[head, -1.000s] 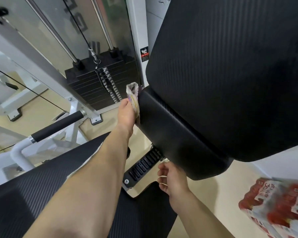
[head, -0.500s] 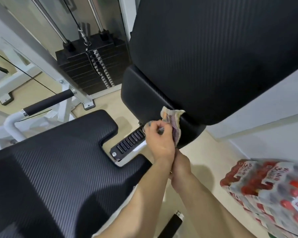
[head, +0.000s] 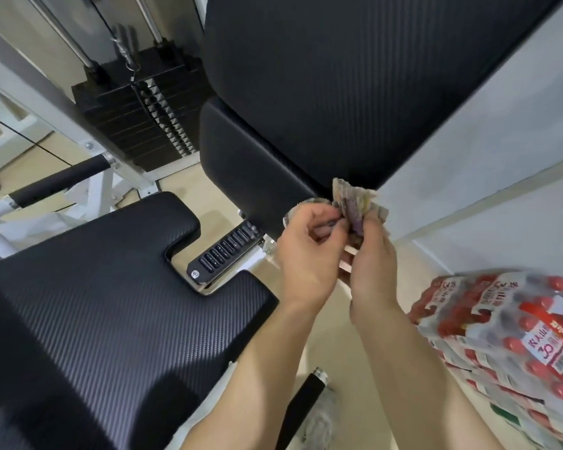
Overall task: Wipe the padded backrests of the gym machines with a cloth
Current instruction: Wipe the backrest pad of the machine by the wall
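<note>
The black padded backrest point(head: 355, 79) fills the upper middle, with a smaller lower pad point(head: 241, 170) under it. A crumpled purple and beige cloth point(head: 355, 206) is bunched just off the lower pad's right corner. My left hand point(head: 306, 254) and my right hand point(head: 372, 261) are together in front of that corner, both gripping the cloth between the fingers. The cloth is not pressed against the pad at this moment. The black seat pad point(head: 95, 313) lies at lower left.
A black weight stack point(head: 140, 121) with cable and guide rods stands behind the pad. White frame tubes and a black foam handle point(head: 59, 180) are at left. Shrink-wrapped packs of red-capped bottles point(head: 514, 339) sit on the floor at right. Another black handle point(head: 301, 407) is below my arms.
My left hand came off the far edge of the lower pad and drew back to its near right corner with the cloth. My right hand rose to take hold of the cloth too.
</note>
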The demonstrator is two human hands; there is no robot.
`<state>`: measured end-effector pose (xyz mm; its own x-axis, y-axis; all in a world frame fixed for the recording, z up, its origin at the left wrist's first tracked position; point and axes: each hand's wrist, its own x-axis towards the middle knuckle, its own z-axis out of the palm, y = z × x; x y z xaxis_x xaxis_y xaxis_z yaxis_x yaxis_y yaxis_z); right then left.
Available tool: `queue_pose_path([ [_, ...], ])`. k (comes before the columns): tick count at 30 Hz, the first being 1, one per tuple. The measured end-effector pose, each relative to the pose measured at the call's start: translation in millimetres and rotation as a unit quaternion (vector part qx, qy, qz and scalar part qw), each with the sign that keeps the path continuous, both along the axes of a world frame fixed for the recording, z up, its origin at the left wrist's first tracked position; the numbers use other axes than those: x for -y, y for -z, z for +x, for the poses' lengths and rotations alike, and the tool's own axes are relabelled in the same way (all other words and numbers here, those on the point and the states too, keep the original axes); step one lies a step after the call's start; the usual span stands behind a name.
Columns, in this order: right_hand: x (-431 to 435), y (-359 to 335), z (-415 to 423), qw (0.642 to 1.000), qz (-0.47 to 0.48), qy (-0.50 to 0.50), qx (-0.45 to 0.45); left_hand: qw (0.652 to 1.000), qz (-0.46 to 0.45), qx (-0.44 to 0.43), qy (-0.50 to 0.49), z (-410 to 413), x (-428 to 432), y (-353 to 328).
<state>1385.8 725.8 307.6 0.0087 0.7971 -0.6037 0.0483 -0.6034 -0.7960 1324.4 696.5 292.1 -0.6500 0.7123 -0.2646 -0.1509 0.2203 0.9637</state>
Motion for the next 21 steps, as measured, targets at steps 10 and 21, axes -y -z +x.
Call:
queue_pose_path([
  [10, 13, 38, -54, 0.981, 0.171, 0.086, 0.036, 0.957, -0.123, 0.206, -0.162, -65, 15, 17],
  [21, 20, 84, -33, 0.972, 0.065, 0.122, 0.191, 0.915, -0.279, 0.282, -0.074, -59, 18, 58],
])
